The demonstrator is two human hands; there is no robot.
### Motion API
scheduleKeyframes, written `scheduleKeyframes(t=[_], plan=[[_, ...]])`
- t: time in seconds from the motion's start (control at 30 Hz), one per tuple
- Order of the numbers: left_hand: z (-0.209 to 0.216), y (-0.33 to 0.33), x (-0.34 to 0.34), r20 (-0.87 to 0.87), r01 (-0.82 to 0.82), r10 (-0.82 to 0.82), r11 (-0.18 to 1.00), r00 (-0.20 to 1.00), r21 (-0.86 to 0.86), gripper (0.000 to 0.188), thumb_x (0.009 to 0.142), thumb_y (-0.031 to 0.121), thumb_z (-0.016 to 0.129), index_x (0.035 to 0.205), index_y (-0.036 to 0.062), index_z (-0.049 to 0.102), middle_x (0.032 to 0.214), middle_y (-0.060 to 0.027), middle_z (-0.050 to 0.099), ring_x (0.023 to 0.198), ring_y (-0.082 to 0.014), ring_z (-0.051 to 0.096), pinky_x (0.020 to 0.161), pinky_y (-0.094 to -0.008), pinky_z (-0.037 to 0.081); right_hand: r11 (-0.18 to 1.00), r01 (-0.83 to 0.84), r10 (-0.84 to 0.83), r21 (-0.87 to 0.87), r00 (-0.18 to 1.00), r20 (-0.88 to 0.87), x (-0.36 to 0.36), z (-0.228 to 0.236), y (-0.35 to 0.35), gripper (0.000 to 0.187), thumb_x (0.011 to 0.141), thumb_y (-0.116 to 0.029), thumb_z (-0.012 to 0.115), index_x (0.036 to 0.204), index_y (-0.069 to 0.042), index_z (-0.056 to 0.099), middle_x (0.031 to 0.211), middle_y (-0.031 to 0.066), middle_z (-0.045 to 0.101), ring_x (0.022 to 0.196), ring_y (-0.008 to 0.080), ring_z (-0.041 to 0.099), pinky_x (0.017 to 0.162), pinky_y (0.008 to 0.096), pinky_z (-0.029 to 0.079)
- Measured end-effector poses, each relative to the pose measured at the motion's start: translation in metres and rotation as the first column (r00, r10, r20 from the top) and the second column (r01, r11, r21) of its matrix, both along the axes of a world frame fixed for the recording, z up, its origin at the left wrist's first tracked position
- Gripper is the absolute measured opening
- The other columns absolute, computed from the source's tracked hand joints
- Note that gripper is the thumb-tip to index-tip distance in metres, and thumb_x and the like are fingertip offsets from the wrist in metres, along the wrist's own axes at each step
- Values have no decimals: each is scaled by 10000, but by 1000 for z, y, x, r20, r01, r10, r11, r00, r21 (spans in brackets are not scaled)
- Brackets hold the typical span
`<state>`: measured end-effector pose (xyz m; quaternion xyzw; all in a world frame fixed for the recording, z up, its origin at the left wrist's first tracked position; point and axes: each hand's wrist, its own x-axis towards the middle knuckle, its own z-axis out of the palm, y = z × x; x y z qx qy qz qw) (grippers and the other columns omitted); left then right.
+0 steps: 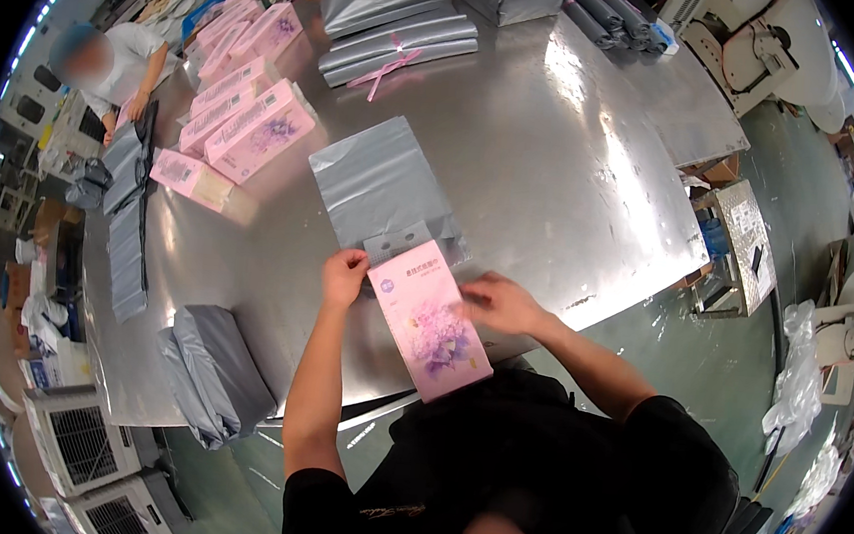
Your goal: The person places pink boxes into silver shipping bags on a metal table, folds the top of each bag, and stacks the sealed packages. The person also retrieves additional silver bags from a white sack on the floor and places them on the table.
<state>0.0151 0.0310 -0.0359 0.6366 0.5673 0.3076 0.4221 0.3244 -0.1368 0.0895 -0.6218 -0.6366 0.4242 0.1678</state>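
Observation:
A pink pack of paper tissues (430, 333) with a purple flower print lies slanted in front of me, its near end by my black shirt. Its far end overlaps the near edge of a flat grey plastic mailing bag (378, 183) on the metal table. My left hand (345, 279) is closed in a pinch on the bag's edge, beside the pack's upper left corner. At the pack's right edge is my right hand (502, 304), its bent fingers touching or nearly touching the pack. Motion smears those fingertips, so their grip is unclear.
Several pink tissue packs (262, 132) stand at the left of the metal table (554, 177). Stacked grey bags (394, 44) lie at the back, one bundle tied with pink ribbon. A folded grey bag pile (216, 376) hangs over the near-left edge. A co-worker (122, 67) works at far left.

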Motion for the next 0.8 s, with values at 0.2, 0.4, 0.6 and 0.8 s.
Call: scheduleKeyframes(t=[0.2,0.4,0.6,0.8], plan=[[41,7,10,-185,141,-117,982,976,125,108,858,101,741,917,11,743,897,-119,683,762,-228,690,713,-341,556,725,-293,-161,623,807,568,-6,-50,108,246,843,-257,680,1049,-123,682,994,139,663,980,303,669,820,437,547],[81,-68,8,-273,230,-102,841,957,489,129,907,68,696,1014,42,630,1049,-141,642,830,-294,682,708,-384,559,592,-278,-121,757,897,425,0,-59,84,153,812,-181,655,952,-124,629,884,68,647,901,263,652,746,394,525],[74,-73,12,-214,120,-70,966,974,228,207,910,141,702,1062,45,600,1052,-193,657,871,-420,667,750,-493,540,709,-222,-88,669,914,396,-9,-75,85,239,796,-160,715,979,-96,576,918,88,665,881,302,653,731,430,534],[42,-101,12,-279,126,-171,977,945,-174,349,882,199,718,1145,17,579,1131,-251,674,1059,-459,637,873,-521,508,969,94,-109,229,992,56,-7,-78,49,230,864,-131,689,1052,-60,578,1013,151,669,1057,386,617,885,480,523]])
